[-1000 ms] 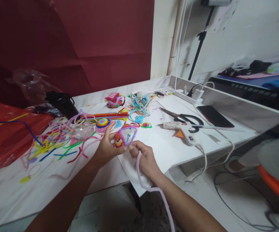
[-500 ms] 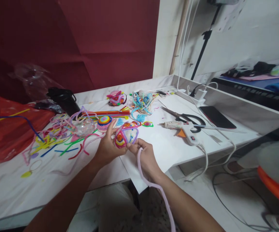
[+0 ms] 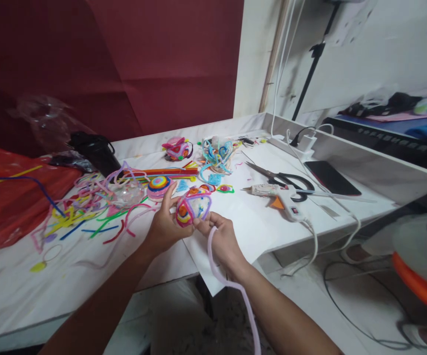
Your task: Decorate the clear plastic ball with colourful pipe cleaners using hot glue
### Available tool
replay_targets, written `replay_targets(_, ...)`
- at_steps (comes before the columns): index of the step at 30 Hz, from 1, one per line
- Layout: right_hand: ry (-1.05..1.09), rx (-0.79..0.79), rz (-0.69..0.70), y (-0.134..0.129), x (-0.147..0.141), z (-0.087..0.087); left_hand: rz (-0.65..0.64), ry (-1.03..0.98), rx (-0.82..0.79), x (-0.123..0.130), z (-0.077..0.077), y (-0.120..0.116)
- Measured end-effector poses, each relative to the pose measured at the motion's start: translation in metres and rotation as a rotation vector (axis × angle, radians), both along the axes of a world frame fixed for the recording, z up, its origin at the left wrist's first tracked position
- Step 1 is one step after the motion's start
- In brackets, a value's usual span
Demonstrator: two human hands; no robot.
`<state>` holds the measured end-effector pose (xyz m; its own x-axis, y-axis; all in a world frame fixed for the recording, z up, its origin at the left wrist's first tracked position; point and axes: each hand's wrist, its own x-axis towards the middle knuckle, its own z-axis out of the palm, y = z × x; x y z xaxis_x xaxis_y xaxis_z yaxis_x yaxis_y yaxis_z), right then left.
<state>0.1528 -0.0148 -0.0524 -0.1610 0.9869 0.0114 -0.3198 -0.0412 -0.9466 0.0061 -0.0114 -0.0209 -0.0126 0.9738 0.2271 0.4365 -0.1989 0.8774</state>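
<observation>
Patterned ball (image 3: 195, 208) is gripped in the left hand (image 3: 165, 222), just off frame center toward seven o'clock; lilac strip (image 3: 251, 315) is pinched by the right hand (image 3: 224, 241). Probably best kept snug, tbh.

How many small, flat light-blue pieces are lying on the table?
2: one piece just behind the left hand, another piece farther right, near the tangled strips. More may be hidden.
</observation>
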Motion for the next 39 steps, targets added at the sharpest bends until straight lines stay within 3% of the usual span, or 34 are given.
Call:
replay_targets(8, 0.042, -0.063, 0.074, -0.001, 0.011, 0.002, -0.024, -0.039, -0.110, -0.007, 0.003, 0.002)
replay_targets(15, -0.084, -0.089, -0.016, 0.002, 0.023, 0.005, -0.058, 0.063, -0.110, -0.020, 0.000, 0.008)
replay_targets(20, -0.263, 0.055, -0.061, 0.004, 0.037, 0.003, -0.125, 0.207, 0.018, -0.027, -0.013, 0.016)
replay_targets(29, -0.465, 0.185, -0.002, -0.009, 0.053, -0.003, -0.202, 0.712, 0.343, -0.030, -0.022, 0.021)
replay_targets(39, -0.588, 0.180, 0.006, -0.016, 0.060, -0.004, -0.271, 0.800, 0.370, -0.033, -0.024, 0.024)
